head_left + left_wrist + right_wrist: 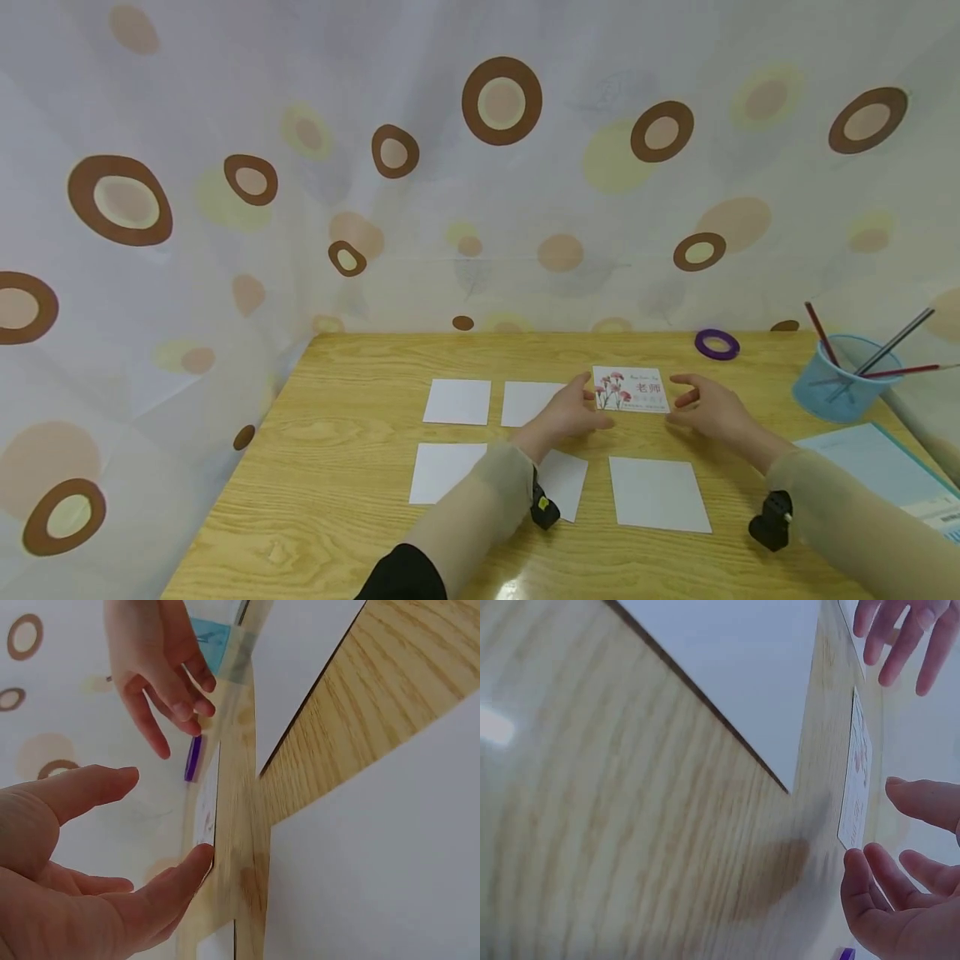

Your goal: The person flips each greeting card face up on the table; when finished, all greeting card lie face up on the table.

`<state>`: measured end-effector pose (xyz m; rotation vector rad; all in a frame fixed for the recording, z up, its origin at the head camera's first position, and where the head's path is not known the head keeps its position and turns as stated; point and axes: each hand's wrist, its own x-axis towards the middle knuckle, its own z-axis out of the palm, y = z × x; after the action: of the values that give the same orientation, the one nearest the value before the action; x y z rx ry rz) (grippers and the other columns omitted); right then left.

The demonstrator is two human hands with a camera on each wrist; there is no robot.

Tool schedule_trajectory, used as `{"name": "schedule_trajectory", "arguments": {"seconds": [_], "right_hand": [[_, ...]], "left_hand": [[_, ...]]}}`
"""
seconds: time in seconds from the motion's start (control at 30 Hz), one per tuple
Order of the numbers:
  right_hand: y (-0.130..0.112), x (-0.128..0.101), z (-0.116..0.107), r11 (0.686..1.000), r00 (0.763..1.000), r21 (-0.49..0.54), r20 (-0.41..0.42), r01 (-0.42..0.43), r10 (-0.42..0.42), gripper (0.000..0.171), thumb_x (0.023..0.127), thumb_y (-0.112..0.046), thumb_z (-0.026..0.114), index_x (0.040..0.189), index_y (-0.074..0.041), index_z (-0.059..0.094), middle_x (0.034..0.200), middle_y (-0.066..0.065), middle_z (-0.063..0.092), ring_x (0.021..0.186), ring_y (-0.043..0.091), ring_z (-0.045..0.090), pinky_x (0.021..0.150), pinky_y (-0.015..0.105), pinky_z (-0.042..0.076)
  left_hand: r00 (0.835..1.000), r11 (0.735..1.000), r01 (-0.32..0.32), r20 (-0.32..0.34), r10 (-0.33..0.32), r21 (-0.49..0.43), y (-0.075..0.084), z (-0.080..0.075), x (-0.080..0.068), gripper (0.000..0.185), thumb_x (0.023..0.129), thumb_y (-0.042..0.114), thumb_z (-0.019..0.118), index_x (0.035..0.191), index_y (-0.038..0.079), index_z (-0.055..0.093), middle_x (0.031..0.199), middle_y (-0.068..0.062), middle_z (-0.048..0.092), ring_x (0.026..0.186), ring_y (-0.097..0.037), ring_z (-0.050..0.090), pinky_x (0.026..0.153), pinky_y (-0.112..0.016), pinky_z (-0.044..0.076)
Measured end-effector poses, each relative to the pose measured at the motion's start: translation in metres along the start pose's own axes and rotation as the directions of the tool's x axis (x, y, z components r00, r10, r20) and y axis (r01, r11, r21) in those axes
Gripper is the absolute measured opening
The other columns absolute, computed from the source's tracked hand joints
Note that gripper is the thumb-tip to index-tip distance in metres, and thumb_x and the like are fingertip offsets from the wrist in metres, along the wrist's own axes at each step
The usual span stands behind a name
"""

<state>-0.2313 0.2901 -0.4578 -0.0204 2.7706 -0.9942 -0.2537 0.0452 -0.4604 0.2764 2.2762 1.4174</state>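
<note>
A flower-printed card (633,390) with red characters lies face up on the wooden table (337,517), in the back row of several blank white cards (457,402). My left hand (592,402) is open at the card's left edge, one fingertip (201,860) touching its near corner. My right hand (678,400) hovers open just off the card's right edge, fingers relaxed and holding nothing. In the left wrist view the card (207,814) shows edge-on, with the right hand (169,705) above it. The right wrist view shows the card (855,780) between both hands.
A purple tape ring (716,343) lies at the table's back edge. A blue pen cup (843,387) with pencils stands at the right, and a light-blue folder (877,462) lies in front of it. A spotted curtain (480,167) hangs behind the table.
</note>
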Motion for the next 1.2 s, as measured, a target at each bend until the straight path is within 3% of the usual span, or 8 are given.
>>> {"name": "schedule_trajectory", "arguments": {"seconds": [0.07, 0.2, 0.4, 0.57, 0.7, 0.9, 1.07, 1.2], "right_hand": [[-0.002, -0.005, 0.001, 1.000, 1.000, -0.010, 0.015, 0.009, -0.009, 0.078, 0.086, -0.022, 0.076, 0.145, 0.008, 0.035, 0.114, 0.029, 0.061, 0.097, 0.037, 0.062, 0.077, 0.042, 0.053], [-0.004, -0.013, 0.005, 0.999, 0.999, -0.019, 0.032, 0.030, -0.029, 0.082, 0.084, -0.024, 0.080, 0.145, 0.008, 0.036, 0.115, 0.028, 0.061, 0.097, 0.037, 0.063, 0.078, 0.046, 0.054], [-0.009, -0.023, 0.009, 1.000, 0.997, 0.003, 0.068, 0.029, -0.029, 0.088, 0.081, -0.025, 0.083, 0.145, 0.007, 0.033, 0.117, 0.028, 0.060, 0.096, 0.031, 0.063, 0.077, 0.042, 0.056], [-0.010, -0.031, 0.010, 0.998, 0.996, -0.032, 0.076, 0.045, -0.042, 0.086, 0.078, -0.026, 0.085, 0.142, 0.006, 0.037, 0.113, 0.025, 0.062, 0.095, 0.031, 0.064, 0.077, 0.043, 0.057], [-0.011, -0.037, 0.009, 0.997, 0.995, -0.043, 0.082, 0.057, -0.053, 0.087, 0.077, -0.029, 0.086, 0.142, 0.005, 0.038, 0.115, 0.025, 0.062, 0.097, 0.034, 0.064, 0.078, 0.045, 0.056], [-0.010, -0.046, 0.005, 0.998, 0.995, -0.042, 0.091, 0.049, -0.045, 0.088, 0.075, -0.033, 0.087, 0.139, 0.005, 0.041, 0.118, 0.027, 0.060, 0.103, 0.041, 0.061, 0.083, 0.051, 0.055], [-0.008, -0.051, 0.006, 0.998, 0.994, -0.044, 0.104, 0.035, -0.030, 0.088, 0.072, -0.036, 0.089, 0.136, 0.004, 0.044, 0.118, 0.027, 0.060, 0.104, 0.041, 0.059, 0.087, 0.054, 0.052], [-0.004, -0.056, 0.009, 0.997, 0.992, -0.057, 0.119, 0.055, -0.048, 0.088, 0.070, -0.036, 0.090, 0.134, 0.004, 0.045, 0.116, 0.024, 0.060, 0.104, 0.039, 0.059, 0.088, 0.055, 0.051]], "left_hand": [[1.000, 0.998, 0.001, 0.013, -0.002, 0.059, 0.003, 0.002, -0.005, 0.093, 0.083, 0.016, 0.080, 0.157, 0.015, 0.025, 0.144, -0.011, 0.053, 0.119, -0.023, 0.060, 0.100, -0.036, 0.050], [0.999, 0.990, -0.008, 0.039, 0.003, 0.138, 0.008, 0.007, -0.012, 0.098, 0.080, 0.017, 0.083, 0.158, 0.014, 0.024, 0.145, -0.011, 0.052, 0.118, -0.022, 0.059, 0.102, -0.034, 0.049], [0.996, 0.980, -0.057, 0.077, 0.043, 0.189, 0.008, 0.010, -0.017, 0.103, 0.075, 0.019, 0.087, 0.157, 0.015, 0.025, 0.144, -0.011, 0.053, 0.125, -0.020, 0.055, 0.105, -0.031, 0.045], [0.994, 0.955, -0.081, 0.091, 0.057, 0.284, 0.008, 0.015, -0.019, 0.109, 0.072, 0.023, 0.090, 0.157, 0.013, 0.024, 0.146, -0.008, 0.053, 0.130, -0.017, 0.052, 0.107, -0.027, 0.043], [0.995, 0.920, -0.078, 0.087, 0.048, 0.384, 0.009, 0.017, -0.021, 0.113, 0.071, 0.029, 0.091, 0.158, 0.011, 0.022, 0.145, -0.009, 0.054, 0.131, -0.017, 0.052, 0.107, -0.026, 0.044], [0.992, 0.860, -0.120, 0.092, 0.085, 0.495, 0.010, 0.020, -0.022, 0.108, 0.069, 0.034, 0.091, 0.155, 0.012, 0.029, 0.138, -0.007, 0.058, 0.121, -0.016, 0.057, 0.102, -0.025, 0.047], [0.993, 0.767, -0.111, 0.099, 0.062, 0.632, 0.011, 0.023, -0.027, 0.103, 0.070, 0.046, 0.088, 0.154, 0.018, 0.035, 0.146, -0.004, 0.051, 0.132, -0.022, 0.050, 0.107, -0.031, 0.044], [0.994, 0.699, -0.106, 0.092, 0.057, 0.707, 0.009, 0.027, -0.031, 0.099, 0.068, 0.053, 0.087, 0.150, 0.024, 0.041, 0.146, -0.001, 0.050, 0.132, -0.022, 0.048, 0.106, -0.032, 0.044]]}}
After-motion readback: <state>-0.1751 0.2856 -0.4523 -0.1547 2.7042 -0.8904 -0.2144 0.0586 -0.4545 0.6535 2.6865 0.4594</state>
